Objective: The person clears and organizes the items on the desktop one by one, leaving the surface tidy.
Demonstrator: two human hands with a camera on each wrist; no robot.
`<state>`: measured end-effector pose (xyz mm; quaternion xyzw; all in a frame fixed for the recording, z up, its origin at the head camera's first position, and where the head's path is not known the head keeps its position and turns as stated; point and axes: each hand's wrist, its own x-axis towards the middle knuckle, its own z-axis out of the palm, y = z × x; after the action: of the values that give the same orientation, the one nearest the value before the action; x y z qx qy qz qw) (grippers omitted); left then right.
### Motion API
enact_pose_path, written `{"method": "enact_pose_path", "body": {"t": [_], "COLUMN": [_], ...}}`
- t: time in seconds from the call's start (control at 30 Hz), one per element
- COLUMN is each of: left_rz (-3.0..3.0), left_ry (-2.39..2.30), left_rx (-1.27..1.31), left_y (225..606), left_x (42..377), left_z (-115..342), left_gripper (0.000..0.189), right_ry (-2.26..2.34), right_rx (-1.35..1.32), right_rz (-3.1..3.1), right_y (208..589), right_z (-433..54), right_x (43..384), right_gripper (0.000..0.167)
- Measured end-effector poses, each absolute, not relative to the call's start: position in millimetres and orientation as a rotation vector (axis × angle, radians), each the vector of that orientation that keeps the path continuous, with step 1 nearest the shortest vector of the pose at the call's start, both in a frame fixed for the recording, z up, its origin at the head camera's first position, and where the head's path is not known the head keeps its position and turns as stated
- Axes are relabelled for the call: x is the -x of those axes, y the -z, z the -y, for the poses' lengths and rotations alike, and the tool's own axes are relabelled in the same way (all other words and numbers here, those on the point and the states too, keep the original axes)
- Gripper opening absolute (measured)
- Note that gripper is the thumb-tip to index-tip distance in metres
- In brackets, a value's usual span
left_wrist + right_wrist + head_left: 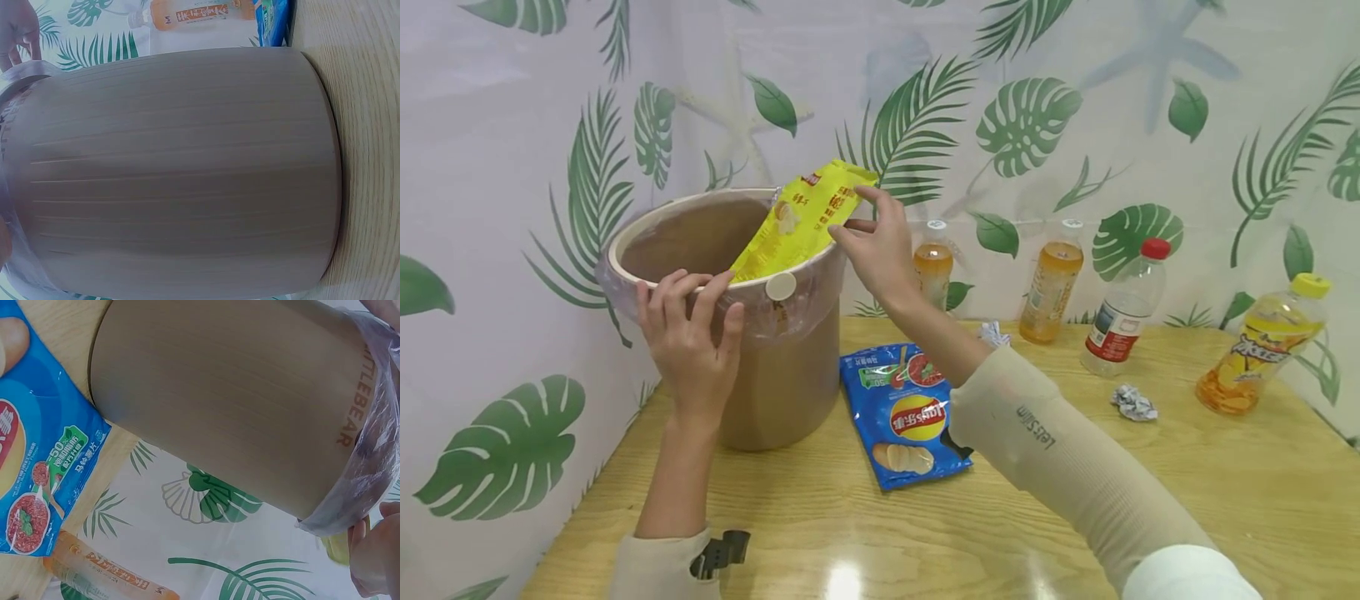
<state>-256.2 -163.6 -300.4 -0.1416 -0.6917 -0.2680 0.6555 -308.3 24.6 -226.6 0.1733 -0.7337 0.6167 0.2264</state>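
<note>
A brown trash bin [775, 367] lined with a clear plastic bag [356, 481] stands at the left of the table. My left hand [688, 342] grips the near rim, fingers over the edge and thumb outside. A yellow chip bag [808, 221] slants across the bin's mouth, its lower end inside the rim. My right hand [880, 250] pinches the chip bag's right edge between thumb and fingers, above the rim. In the right wrist view, the right hand [378, 553] is beside the liner, with a bit of yellow showing. A blue chip bag [910, 417] lies right of the bin.
Two orange-drink bottles [1051, 292] stand near the wall, one partly behind the right hand. Farther right are a red-capped bottle [1123, 308] and a yellow-capped bottle [1258, 350]. Crumpled paper [1133, 403] lies on the wooden table [1037, 508]. A leaf-print cloth [1075, 167] hangs behind.
</note>
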Motion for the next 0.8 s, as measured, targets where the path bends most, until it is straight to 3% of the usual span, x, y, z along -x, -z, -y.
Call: {"method": "enact_pose_path", "body": {"t": [0.37,0.8], "left_rz": [1.578,1.559], "left_ry": [0.601,0.615], "left_rx": [0.318,0.319], "left_y": [300,300], "left_x": [255,255], "left_z": [164,162], "left_gripper": [0.045,0.049], "right_ry": [-1.736,-1.761], "right_rx": [-0.490,-0.390], "right_rz": [2.018,2.076], "right_y": [229,252], "right_z": [-34,-81], "right_x": [302,293], "right_gripper": [0.043,0.040]}}
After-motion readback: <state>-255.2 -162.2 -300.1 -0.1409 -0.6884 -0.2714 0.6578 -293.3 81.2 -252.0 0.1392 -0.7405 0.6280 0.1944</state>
